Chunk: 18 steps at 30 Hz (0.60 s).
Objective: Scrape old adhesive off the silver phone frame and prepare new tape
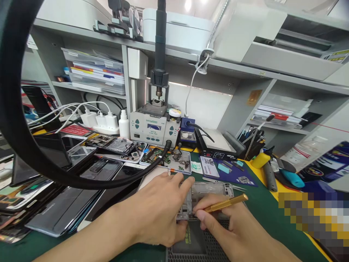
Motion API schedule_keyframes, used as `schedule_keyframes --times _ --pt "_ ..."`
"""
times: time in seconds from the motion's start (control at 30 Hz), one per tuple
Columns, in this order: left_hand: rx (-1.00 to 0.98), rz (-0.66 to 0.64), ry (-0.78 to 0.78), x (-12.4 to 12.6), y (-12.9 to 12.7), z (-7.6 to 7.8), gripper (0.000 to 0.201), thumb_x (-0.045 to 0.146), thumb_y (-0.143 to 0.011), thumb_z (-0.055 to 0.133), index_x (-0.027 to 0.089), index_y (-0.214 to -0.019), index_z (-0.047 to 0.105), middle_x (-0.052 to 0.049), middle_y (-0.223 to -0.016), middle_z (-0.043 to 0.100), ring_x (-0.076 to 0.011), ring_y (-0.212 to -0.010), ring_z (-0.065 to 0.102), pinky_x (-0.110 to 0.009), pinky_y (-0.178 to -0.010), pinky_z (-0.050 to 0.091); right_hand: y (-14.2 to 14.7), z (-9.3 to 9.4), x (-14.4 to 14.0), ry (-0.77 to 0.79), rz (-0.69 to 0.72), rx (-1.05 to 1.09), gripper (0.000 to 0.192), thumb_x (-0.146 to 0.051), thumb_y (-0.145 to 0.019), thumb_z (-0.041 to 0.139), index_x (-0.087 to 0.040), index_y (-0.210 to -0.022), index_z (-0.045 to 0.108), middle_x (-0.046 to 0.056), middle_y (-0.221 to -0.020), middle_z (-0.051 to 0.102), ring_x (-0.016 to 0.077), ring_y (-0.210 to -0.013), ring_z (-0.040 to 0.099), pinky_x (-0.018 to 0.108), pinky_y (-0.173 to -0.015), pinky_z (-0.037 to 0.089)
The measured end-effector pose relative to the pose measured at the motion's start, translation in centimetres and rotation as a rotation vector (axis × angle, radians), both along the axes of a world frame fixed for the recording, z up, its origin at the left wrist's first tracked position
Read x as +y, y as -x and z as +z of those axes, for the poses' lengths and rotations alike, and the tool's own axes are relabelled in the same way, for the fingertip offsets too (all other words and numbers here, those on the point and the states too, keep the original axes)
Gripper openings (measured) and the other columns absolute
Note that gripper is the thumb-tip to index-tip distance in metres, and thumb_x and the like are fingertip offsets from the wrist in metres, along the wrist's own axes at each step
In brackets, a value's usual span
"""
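Opened phone frame (209, 196) worked on at the desk (261, 207).
The frame is steadied by the left hand (160, 211); a brass screwdriver (226, 203) is pinched in the right hand (226, 225) fingers.

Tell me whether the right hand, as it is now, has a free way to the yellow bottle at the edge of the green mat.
Probably yes. The right hand holds a brass-coloured tool over the opened phone, so its fingers are occupied. The green mat between it and the yellow bottle carries only flat bits, nothing tall.
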State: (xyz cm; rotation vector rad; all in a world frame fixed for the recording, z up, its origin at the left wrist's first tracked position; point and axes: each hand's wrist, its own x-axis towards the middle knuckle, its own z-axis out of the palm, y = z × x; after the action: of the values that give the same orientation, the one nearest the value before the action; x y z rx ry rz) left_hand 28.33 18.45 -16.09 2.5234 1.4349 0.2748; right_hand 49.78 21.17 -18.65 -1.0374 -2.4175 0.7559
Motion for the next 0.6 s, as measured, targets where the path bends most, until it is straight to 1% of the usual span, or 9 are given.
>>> schedule_keyframes --times 0.1,0.23,0.47,0.53,0.6 --pt "-0.003 -0.002 -0.008 0.05 0.08 -0.12 0.064 0.029 -0.079 0.062 0.009 -0.139 0.052 -0.018 -0.119 0.064 -0.0388 -0.106 0.064 -0.053 -0.093 0.054 -0.07 0.08 -0.07 -0.008 0.009 -0.031 0.022 -0.033 -0.099 0.05 -0.023 -0.096 0.069 0.004 -0.087 0.072 0.0219 -0.073 0.068 0.034 -0.061 0.054" --pt "-0.014 -0.001 -0.002 0.06 0.13 -0.21 0.063 0.028 -0.078 0.063 0.01 -0.137 0.053 -0.017 -0.119 0.064 -0.0387 -0.106 0.064 -0.052 -0.093 0.054 -0.11 -0.04 -0.04 -0.028 0.023 -0.036 0.019 -0.03 -0.1 0.05 -0.026 -0.099 0.068 0.002 -0.086 0.072 0.0201 -0.069 0.067 0.029 -0.051 0.048" --pt "-0.013 -0.008 0.011 0.07 0.1 0.02 0.062 0.028 -0.08 0.063 0.01 -0.138 0.053 -0.017 -0.12 0.064 -0.0391 -0.11 0.064 -0.052 -0.094 0.053 0.03 0.05 0.18 -0.06 0.045 -0.035 0.017 -0.028 -0.1 0.051 -0.027 -0.098 0.068 0.001 -0.082 0.071 0.0186 -0.066 0.065 0.026 -0.045 0.042" --pt "-0.008 -0.012 0.01 0.02 0.12 0.11 0.063 0.029 -0.08 0.062 0.01 -0.139 0.053 -0.018 -0.121 0.064 -0.0388 -0.11 0.064 -0.052 -0.095 0.053 0.04 0.02 0.21 -0.068 0.044 -0.018 0.017 -0.027 -0.1 0.051 -0.026 -0.098 0.067 0.001 -0.083 0.07 0.0185 -0.069 0.065 0.025 -0.046 0.041" --pt "-0.004 -0.011 0.009 -0.07 0.15 0.18 0.063 0.028 -0.08 0.062 0.01 -0.14 0.052 -0.017 -0.12 0.064 -0.0384 -0.11 0.064 -0.051 -0.096 0.052 0.1 0.0 0.25 -0.076 0.046 -0.012 0.016 -0.026 -0.1 0.051 -0.026 -0.096 0.066 0.001 -0.084 0.07 0.019 -0.072 0.066 0.026 -0.05 0.043"
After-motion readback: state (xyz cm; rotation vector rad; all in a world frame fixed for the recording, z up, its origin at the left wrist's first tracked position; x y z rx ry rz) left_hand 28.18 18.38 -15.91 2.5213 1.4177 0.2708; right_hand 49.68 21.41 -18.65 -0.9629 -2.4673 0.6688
